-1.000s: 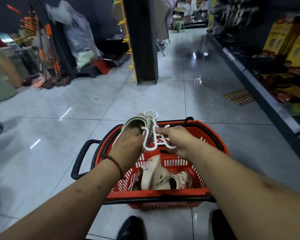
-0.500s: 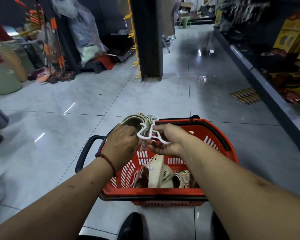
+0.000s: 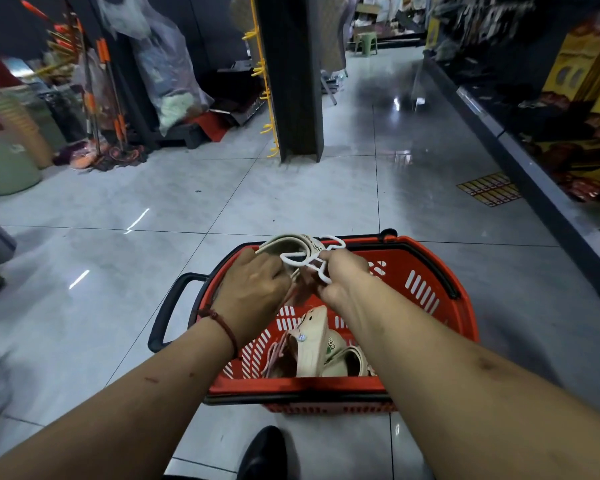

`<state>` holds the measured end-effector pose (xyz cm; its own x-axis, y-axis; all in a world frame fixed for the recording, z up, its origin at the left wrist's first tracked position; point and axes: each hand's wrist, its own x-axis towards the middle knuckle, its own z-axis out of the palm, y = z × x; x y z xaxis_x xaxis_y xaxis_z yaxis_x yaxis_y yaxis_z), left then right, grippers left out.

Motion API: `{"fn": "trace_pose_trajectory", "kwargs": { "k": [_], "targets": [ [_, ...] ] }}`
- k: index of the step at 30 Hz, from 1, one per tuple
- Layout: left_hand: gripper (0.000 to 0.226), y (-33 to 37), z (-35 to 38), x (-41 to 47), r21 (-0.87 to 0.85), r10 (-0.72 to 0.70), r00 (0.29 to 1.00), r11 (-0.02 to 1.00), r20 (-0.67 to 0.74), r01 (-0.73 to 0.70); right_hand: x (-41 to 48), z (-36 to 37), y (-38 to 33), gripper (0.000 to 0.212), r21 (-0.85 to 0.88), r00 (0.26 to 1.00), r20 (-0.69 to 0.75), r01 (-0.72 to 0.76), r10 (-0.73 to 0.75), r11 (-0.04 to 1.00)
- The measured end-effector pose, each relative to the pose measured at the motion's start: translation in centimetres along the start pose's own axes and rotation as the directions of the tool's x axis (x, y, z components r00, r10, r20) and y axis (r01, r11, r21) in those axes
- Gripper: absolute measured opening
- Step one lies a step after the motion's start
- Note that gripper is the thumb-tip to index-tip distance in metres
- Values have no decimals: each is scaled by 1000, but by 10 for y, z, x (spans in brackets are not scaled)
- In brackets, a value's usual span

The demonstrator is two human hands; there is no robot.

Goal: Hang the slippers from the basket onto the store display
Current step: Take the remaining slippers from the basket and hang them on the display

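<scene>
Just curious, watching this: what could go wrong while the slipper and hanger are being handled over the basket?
The white hanger is pinched only by the right hand, so it might slip. The slipper in the left hand could drop into the red basket. The glossy floor looks slippery.

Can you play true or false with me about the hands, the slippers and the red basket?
1. The left hand holds a cream slipper above the basket. True.
2. The right hand is empty. False: it grips a white plastic hanger.
3. The red basket has nothing in it. False: more cream slippers lie inside.
4. The basket stands on a grey tiled floor. True.
5. The red string bracelet is on the right wrist. False: it is on the left wrist.
</scene>
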<state>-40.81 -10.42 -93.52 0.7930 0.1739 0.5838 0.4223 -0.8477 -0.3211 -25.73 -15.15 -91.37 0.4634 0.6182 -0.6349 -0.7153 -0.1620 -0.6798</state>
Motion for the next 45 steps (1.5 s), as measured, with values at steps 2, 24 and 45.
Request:
{"fn": "trace_pose_trajectory", "kwargs": {
  "k": [2,24,45],
  "targets": [
    [31,3,-2,3,6,-4,1000,1000,-12,4,2,0,2,7,5,1000,-10,19,-19,1000],
    [44,-10,-15,-5,-182,-702,646,622,302,761,-2,-23,-17,22,-532,759,622,591,-195,606],
    [49,6,-19,2,54,-529,632,789,566,612,5,-23,-19,20,-417,910,384,322,-157,850]
  ]
}}
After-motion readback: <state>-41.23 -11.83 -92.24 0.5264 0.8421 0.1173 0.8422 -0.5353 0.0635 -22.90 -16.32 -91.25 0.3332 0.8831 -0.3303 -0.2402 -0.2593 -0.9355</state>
